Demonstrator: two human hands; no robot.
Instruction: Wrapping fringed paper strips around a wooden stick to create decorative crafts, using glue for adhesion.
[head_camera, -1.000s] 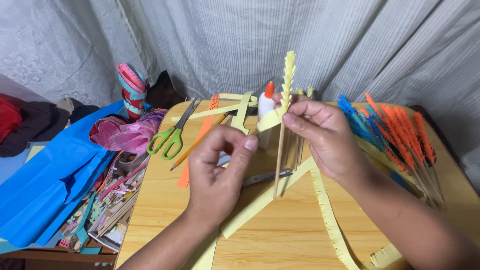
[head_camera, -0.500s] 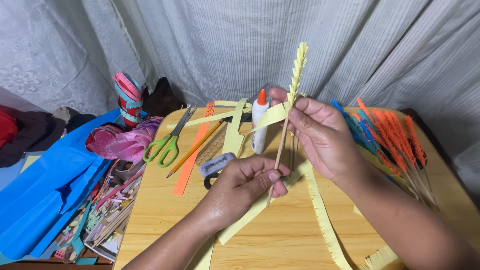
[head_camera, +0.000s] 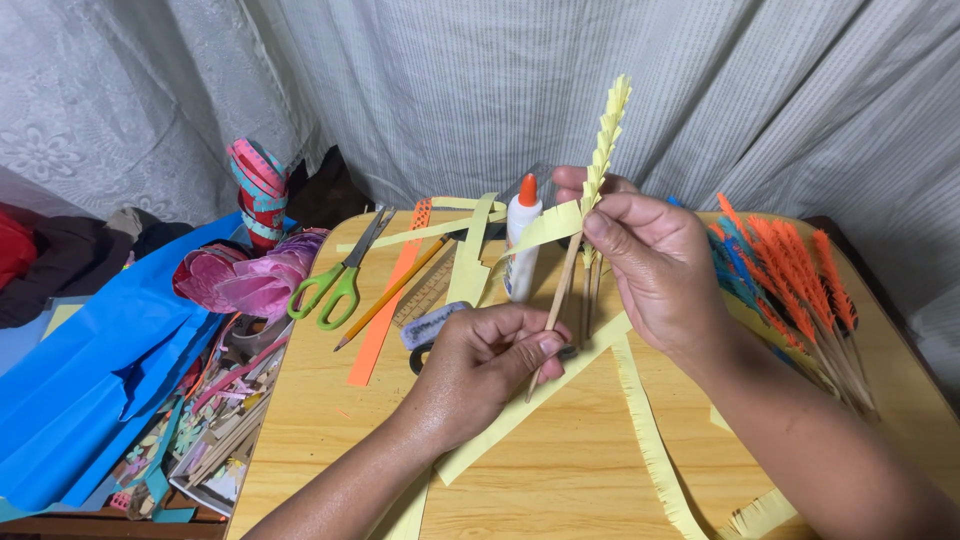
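**Stick held over the table centre**

Your table (head_camera: 560, 480) is crowded along its left edge by blue paper (head_camera: 90, 370) and a scrap box (head_camera: 215, 440); its near centre offers open wood. One pair of scissors (head_camera: 335, 285), one pencil (head_camera: 390, 295) and one glue bottle (head_camera: 520, 240) lie behind your hands. Your left hand (head_camera: 480, 365) is closed, pinching the lower end of the stick (head_camera: 556, 300). Your right hand (head_camera: 655, 265) grips the stick higher up, fingers curled shut, just below the yellow fringe (head_camera: 605, 145). Orange and blue stems (head_camera: 790, 270), too many to count, line the right edge.
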